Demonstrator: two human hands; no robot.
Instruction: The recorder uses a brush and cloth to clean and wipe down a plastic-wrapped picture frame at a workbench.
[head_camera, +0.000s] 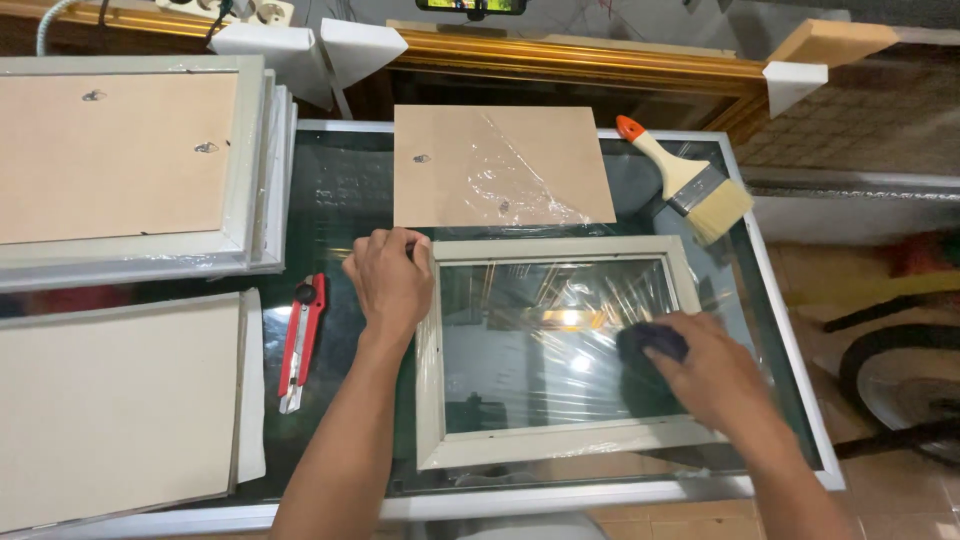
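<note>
Forearms enter from the near table edge, nearest to us. Our right hand (715, 375) is closed over a small dark cloth (652, 341), pressing it flat on the glass pane of the pale picture frame (560, 250); the fingers are clamped on the cloth, not on the frame. Our left hand (392, 280) rests on the frame's far-left corner, fingers curled over the moulding, thumb side on the table. We judge this hand pins the frame so it does not slide under the rubbing.

Frame position: lying flat on the dark glass table (340, 180), near its front edge, slightly skewed. Clear plastic film (745, 300) spreads beneath and beyond the frame's right side.

Relative to the frame:
- just beyond it, a brown backing board (450, 150) with loose film over its right half and two small hangers;
- beyond its right corner, a paintbrush (685, 180) with orange-tipped handle, bristles toward the frame;
- to its left, just beside our left wrist, a red utility knife (301, 340), whether the blade is out we cannot tell;
- further left, a stack of wrapped frames (130, 160), backs up, and nearer us a grey board (110, 400).

Obstructions: nothing lies on the pane besides cloth and hand. The knife sits close to the left forearm.
</note>
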